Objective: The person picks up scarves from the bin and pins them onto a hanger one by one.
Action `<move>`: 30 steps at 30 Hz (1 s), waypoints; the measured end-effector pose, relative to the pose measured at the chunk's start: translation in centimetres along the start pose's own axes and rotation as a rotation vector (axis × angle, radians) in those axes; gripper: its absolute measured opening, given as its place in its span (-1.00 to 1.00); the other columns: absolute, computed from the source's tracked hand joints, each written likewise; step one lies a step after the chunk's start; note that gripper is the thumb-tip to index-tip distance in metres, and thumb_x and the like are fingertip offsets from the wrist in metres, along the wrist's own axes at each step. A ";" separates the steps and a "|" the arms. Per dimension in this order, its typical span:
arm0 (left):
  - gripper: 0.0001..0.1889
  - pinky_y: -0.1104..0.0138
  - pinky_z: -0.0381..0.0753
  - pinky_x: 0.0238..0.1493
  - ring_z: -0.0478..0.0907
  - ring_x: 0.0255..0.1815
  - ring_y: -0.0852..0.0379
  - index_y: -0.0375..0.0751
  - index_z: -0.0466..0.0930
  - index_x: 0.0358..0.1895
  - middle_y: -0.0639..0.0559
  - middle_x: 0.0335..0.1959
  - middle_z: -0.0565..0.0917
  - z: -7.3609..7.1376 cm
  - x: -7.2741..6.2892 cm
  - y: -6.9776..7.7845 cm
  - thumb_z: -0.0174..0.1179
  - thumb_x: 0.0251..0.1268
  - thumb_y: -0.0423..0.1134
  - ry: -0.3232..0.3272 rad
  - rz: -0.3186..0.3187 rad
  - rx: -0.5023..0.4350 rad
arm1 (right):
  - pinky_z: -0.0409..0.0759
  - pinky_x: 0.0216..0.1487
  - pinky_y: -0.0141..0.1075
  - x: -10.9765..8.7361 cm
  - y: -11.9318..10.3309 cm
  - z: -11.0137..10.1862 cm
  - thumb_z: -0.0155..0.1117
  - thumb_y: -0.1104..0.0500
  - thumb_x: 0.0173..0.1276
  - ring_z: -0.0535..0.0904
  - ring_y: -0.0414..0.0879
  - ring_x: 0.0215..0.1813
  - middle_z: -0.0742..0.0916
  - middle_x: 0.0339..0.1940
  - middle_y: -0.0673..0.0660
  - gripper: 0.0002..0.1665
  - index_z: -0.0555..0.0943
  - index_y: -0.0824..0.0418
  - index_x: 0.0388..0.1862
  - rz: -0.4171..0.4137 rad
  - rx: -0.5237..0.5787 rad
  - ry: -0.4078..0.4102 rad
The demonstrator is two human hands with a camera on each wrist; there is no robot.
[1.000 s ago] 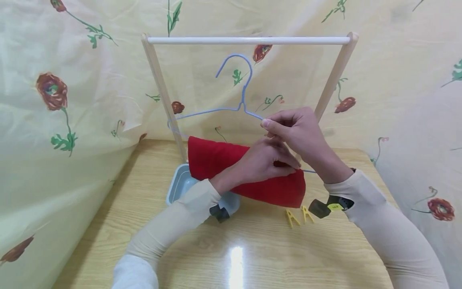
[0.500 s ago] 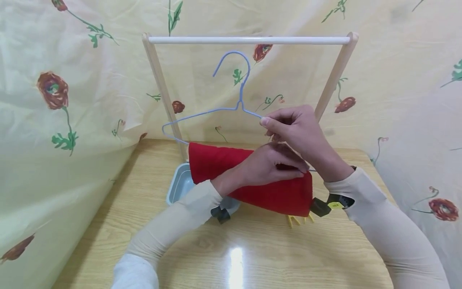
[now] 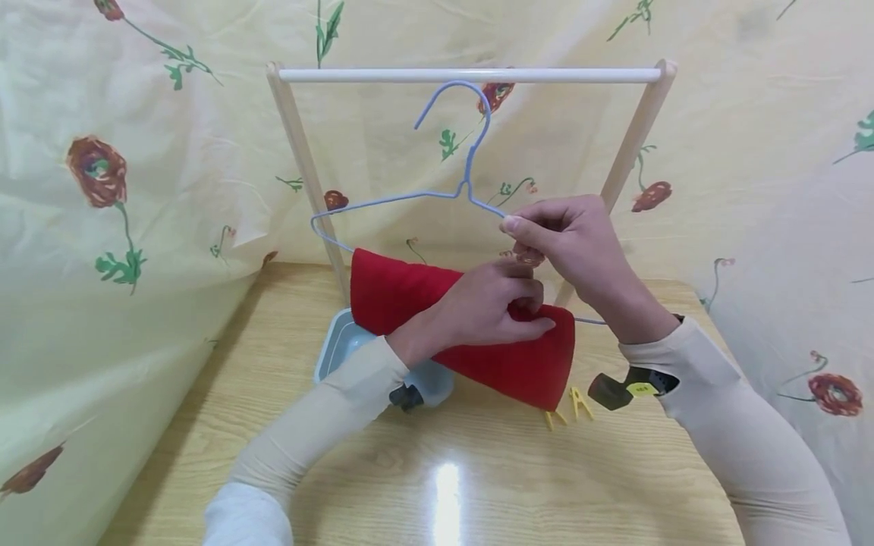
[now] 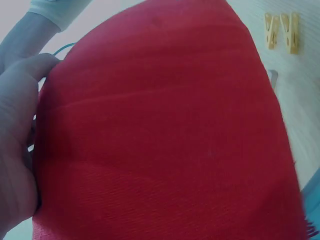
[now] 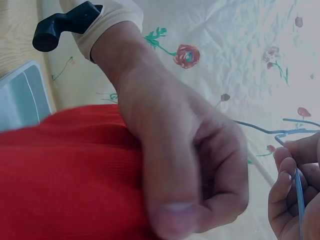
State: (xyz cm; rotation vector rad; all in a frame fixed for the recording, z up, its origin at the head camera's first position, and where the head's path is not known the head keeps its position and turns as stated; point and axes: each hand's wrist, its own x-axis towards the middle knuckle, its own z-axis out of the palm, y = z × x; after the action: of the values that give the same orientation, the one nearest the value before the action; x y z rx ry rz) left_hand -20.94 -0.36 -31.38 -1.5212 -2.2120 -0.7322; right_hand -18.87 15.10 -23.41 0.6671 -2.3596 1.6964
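A red cloth (image 3: 505, 371) drapes over the lower bar of a blue wire hanger (image 3: 403, 199), whose hook (image 3: 471, 144) points up. My right hand (image 3: 573, 243) pinches the hanger's right shoulder between thumb and fingers; the right wrist view shows this right hand (image 5: 295, 190) round the blue wire. My left hand (image 3: 485, 303) holds the cloth near its upper right edge, thumb lying along its front and fingers curled. In the left wrist view the cloth (image 4: 155, 130) fills most of the picture, with my left hand (image 4: 15, 135) at its side.
Behind the hanger stands a wooden rack with a white rail (image 3: 546, 76). A light blue basin (image 3: 331, 353) sits under the cloth on the wooden table (image 3: 382, 485). Two yellow clothespins (image 3: 580, 404) lie right of it. Flowered fabric surrounds the table.
The hanger first tilted left and down, then came back up and right. The cloth's right end went right, then back left with my left hand, whose fingers are now more curled.
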 end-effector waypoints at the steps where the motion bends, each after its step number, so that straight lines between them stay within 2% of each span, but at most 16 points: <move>1: -0.75 0.51 0.41 -0.21 0.43 -0.37 0.30 -0.11 0.63 -0.37 0.13 -0.46 0.57 0.0 -0.1 -0.1 0.39 0.25 -0.02 -0.002 -0.013 0.000 | 0.62 -0.34 -0.30 0.0 0.0 0.0 0.39 0.22 0.41 0.59 -0.04 -0.50 0.71 -0.56 0.05 -0.79 0.78 0.40 -0.21 -0.001 0.000 0.000; 5: -0.66 0.55 0.45 -0.21 0.47 -0.33 0.34 -0.10 0.60 -0.14 0.16 -0.30 0.60 -0.1 -0.3 -0.2 0.39 0.23 0.04 -0.051 -0.114 -0.023 | 0.60 -0.37 -0.30 0.0 0.1 0.1 0.39 0.24 0.40 0.57 -0.04 -0.51 0.70 -0.57 0.07 -0.80 0.77 0.41 -0.21 -0.012 0.004 -0.010; 9: -0.68 0.53 0.49 -0.29 0.48 -0.41 0.36 -0.01 0.58 -0.22 0.26 -0.39 0.59 -0.2 -0.5 -0.1 0.33 0.26 0.15 -0.106 -0.226 -0.020 | 0.59 -0.40 -0.30 -0.1 0.1 0.2 0.39 0.24 0.41 0.56 -0.02 -0.51 0.68 -0.58 0.10 -0.79 0.77 0.43 -0.21 -0.012 0.021 -0.024; 12: -0.70 0.50 0.49 -0.35 0.48 -0.43 0.35 0.00 0.63 -0.16 0.27 -0.44 0.59 -0.2 -0.5 -0.2 0.30 0.28 0.12 -0.144 -0.252 0.006 | 0.60 -0.39 -0.30 0.0 0.2 0.3 0.39 0.24 0.41 0.56 -0.02 -0.50 0.68 -0.57 0.11 -0.78 0.76 0.44 -0.20 -0.007 0.031 -0.026; 16: -0.67 0.51 0.49 -0.19 0.52 -0.24 0.32 -0.02 0.68 0.04 0.20 -0.20 0.68 0.0 -0.4 -0.2 0.28 0.26 -0.02 -0.188 -0.191 0.078 | 0.59 -0.39 -0.29 0.0 0.3 0.2 0.39 0.24 0.40 0.56 -0.01 -0.51 0.68 -0.57 0.11 -0.79 0.77 0.42 -0.21 -0.003 0.034 -0.023; 18: -0.71 0.51 0.48 -0.10 0.53 -0.15 0.31 -0.01 0.73 0.02 0.18 -0.11 0.70 0.0 -0.4 -0.2 0.24 0.27 -0.08 -0.195 -0.153 0.106 | 0.59 -0.41 -0.30 0.0 0.3 0.2 0.40 0.23 0.40 0.57 -0.01 -0.51 0.69 -0.57 0.10 -0.81 0.78 0.39 -0.22 0.002 0.035 -0.021; 22: -0.73 0.51 0.50 -0.08 0.56 -0.12 0.30 -0.02 0.76 0.02 0.16 -0.07 0.72 0.0 -0.4 -0.1 0.20 0.33 -0.14 -0.188 -0.103 0.118 | 0.61 -0.39 -0.31 -0.1 0.3 0.2 0.40 0.23 0.40 0.58 -0.03 -0.51 0.70 -0.56 0.08 -0.80 0.78 0.39 -0.22 0.005 0.038 -0.022; 25: -0.75 0.50 0.52 -0.04 0.60 -0.08 0.25 -0.03 0.80 0.00 0.10 -0.06 0.74 0.1 -0.5 -0.3 0.21 0.38 -0.14 -0.138 -0.027 0.137 | 0.62 -0.35 -0.30 -0.1 0.3 0.3 0.39 0.22 0.40 0.58 -0.01 -0.49 0.69 -0.57 0.09 -0.79 0.77 0.41 -0.22 0.005 0.024 -0.022; 29: -0.78 0.47 0.51 0.12 0.64 0.00 0.18 -0.08 0.83 -0.03 0.03 -0.07 0.76 0.3 -0.5 -0.5 0.27 0.39 -0.17 -0.016 0.092 0.132 | 0.61 -0.32 -0.28 -0.1 0.4 0.7 0.40 0.20 0.40 0.58 -0.02 -0.46 0.70 -0.58 0.07 -0.78 0.78 0.39 -0.23 0.005 -0.003 -0.016; 30: -0.78 0.47 0.48 0.16 0.64 0.02 0.16 -0.10 0.82 -0.02 0.03 -0.06 0.77 0.4 -0.5 -0.5 0.28 0.39 -0.17 0.005 0.105 0.120 | 0.61 -0.34 -0.27 -0.1 0.5 0.9 0.40 0.20 0.40 0.60 -0.03 -0.46 0.71 -0.58 0.07 -0.78 0.78 0.39 -0.23 0.003 0.001 -0.020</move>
State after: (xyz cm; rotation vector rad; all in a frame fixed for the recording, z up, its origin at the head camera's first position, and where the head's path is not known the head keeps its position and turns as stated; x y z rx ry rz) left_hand -21.23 -0.63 -32.02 -1.5597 -2.1135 -0.5600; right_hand -18.86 14.41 -24.18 0.6845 -2.3738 1.7005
